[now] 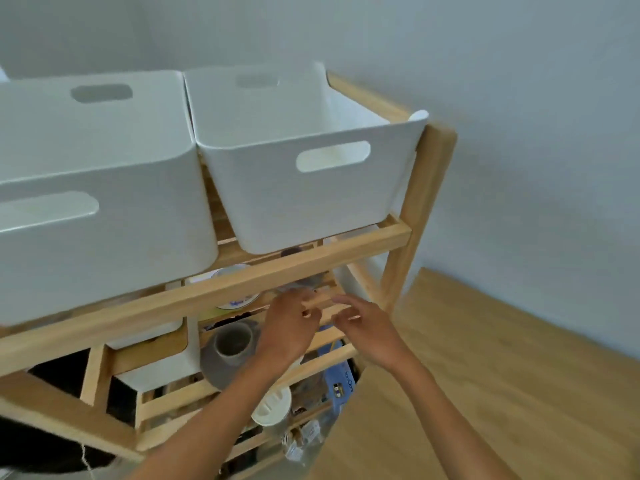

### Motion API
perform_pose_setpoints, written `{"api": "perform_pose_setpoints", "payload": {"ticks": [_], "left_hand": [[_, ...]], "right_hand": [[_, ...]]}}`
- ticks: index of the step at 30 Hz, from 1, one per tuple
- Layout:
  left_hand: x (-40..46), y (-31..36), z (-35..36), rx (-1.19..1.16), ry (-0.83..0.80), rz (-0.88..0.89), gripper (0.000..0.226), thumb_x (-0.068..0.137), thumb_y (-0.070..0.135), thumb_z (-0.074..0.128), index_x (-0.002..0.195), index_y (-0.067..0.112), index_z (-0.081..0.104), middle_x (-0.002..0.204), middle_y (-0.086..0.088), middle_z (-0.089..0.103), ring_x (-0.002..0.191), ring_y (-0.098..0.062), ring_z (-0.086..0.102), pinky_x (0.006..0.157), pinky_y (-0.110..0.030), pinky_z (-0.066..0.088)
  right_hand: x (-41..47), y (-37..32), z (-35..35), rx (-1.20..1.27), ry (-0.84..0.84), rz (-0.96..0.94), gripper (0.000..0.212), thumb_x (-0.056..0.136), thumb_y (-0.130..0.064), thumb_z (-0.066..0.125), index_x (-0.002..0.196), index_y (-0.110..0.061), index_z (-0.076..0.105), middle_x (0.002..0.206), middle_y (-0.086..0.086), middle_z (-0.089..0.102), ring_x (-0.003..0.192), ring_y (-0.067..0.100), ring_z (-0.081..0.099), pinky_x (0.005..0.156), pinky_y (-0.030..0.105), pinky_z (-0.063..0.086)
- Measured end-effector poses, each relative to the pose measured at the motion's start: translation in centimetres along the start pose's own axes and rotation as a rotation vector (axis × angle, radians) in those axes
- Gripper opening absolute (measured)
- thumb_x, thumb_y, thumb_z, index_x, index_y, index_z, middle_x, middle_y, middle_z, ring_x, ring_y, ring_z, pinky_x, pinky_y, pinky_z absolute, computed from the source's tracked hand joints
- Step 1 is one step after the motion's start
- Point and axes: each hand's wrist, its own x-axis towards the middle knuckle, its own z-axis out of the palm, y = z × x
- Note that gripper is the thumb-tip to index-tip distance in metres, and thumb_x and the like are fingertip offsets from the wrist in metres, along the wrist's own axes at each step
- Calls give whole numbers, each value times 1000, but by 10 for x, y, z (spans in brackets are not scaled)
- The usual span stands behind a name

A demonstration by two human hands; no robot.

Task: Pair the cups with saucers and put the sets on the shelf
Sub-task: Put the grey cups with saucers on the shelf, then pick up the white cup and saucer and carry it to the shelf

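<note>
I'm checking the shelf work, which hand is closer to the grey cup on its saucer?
Left. The left hand is just right of the grey cup; the right hand is farther right.

A wooden shelf [301,252] stands against a pale wall, with two white bins [304,188] side by side on its top level. Both hands reach into the level below: the left hand [289,327] and right hand [367,329] hover close together, fingers loosely curled, over the slats. Just left of them sits a grey cup [233,342] on a grey saucer [216,370]. Farther back, a white cup with blue markings [235,299] shows behind the rail.
</note>
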Motion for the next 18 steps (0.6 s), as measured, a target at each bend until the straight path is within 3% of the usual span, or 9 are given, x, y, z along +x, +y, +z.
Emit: {"api": "perform_pose_setpoints", "payload": {"ticks": [5,11,18], "left_hand": [[-48,38,14,-91,-87,81,29,92,25,65,120,19,68,115,8,70,94,-5,63,79,-17,45],[-95,92,51,-194,-124,142,30,89,31,68,117,20,69,106,11,70,98,-5,64,88,-30,55],[-156,182,125,-280,-225,217,30,89,25,69,118,18,66,109,8,67,97,-13,65,85,-28,55]], "right_hand": [[-69,5,-38,115,171,30,32,95,-22,61,120,-41,68,92,-7,72,81,4,69,66,19,49],[-142,37,-96,175,352,31,32,93,-18,65,114,-42,66,92,6,75,86,25,72,82,44,58],[-247,107,-176,222,481,124,35,95,-23,64,128,-33,64,91,2,76,88,17,75,88,47,59]]}}
